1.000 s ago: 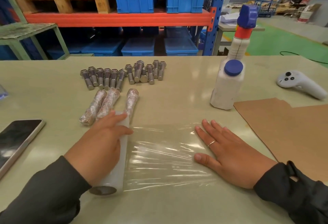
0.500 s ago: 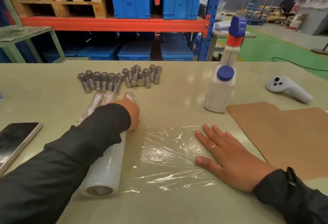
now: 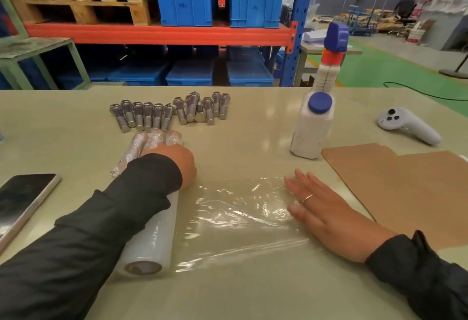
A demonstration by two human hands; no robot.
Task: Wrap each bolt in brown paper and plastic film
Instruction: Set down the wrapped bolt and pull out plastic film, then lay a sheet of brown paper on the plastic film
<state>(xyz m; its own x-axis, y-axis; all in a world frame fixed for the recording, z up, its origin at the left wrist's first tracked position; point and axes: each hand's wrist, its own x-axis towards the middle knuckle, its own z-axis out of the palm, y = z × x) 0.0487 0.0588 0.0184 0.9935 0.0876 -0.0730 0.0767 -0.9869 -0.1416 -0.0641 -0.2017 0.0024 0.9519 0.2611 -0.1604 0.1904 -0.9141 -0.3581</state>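
We are pinning a sheet of film [image 3: 243, 215] flat with our right hand [image 3: 329, 218], fingers straight and spread on its right edge, most likely so the sheet stays taut and does not slide. Our left hand [image 3: 181, 161] is resting at the far end of the roll [image 3: 152, 241]; its fingers are hidden behind the wrist and sleeve, so we cannot tell whether they are curled or straight. The roll is lying under our left forearm, probably held down so the film can be torn free from it.

Just beyond our left hand the wrapped bolts [image 3: 141, 146] are lying side by side, kept apart from the bare bolts [image 3: 172, 112], which are waiting in a row further out. That sorting is likely keeping finished and unfinished pieces separate. The paper [image 3: 405, 193] is lying to the right of our right hand, within easy reach for the next bolt. No bolt is lying on the film yet.

Beyond our right hand a bottle [image 3: 312, 127] is standing, and a controller [image 3: 407, 127] is lying further right. A phone [image 3: 22, 198] is lying to the left of our left arm. Faint print on the roll and handwriting on the crates [image 3: 220, 3] are too blurred to read.
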